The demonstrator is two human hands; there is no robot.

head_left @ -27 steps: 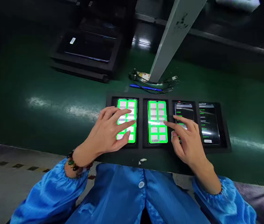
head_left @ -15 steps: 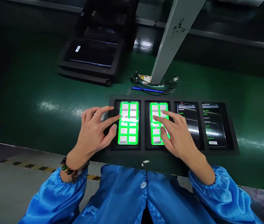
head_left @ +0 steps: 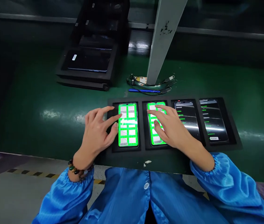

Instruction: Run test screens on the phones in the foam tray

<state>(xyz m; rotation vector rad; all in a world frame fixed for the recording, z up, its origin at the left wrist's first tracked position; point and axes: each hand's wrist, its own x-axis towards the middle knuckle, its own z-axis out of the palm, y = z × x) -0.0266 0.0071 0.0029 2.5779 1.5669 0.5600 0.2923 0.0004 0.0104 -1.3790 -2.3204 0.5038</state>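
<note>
Two bare hands work over a row of four phones in a black tray (head_left: 141, 124) on a dark green bench (head_left: 29, 130). With the leftmost phone (head_left: 132, 137) as the clock's centre, its neighbours line up toward 3 o'clock. It glows white, its screen ruled by vivid green borders and bars into two columns of panels, with a pale streak of glare across the middle and a barcode strip at the foot. The second phone (head_left: 154, 137) wears the same pattern, partly hidden by fingers. The third phone (head_left: 186, 119) and fourth phone (head_left: 214, 121) show black screens with grey headers and lines of green and white text; a white label marks the fourth's lower end.

At 9 o'clock, the left hand (head_left: 98, 130) spreads its fingers, index tip at the lit screen's left side. At 3 o'clock, the right hand (head_left: 172, 127) fans out above the second phone. Whether either fingertip presses the glass cannot be told. A blue pen (head_left: 143, 91) lies at 1 o'clock.
</note>
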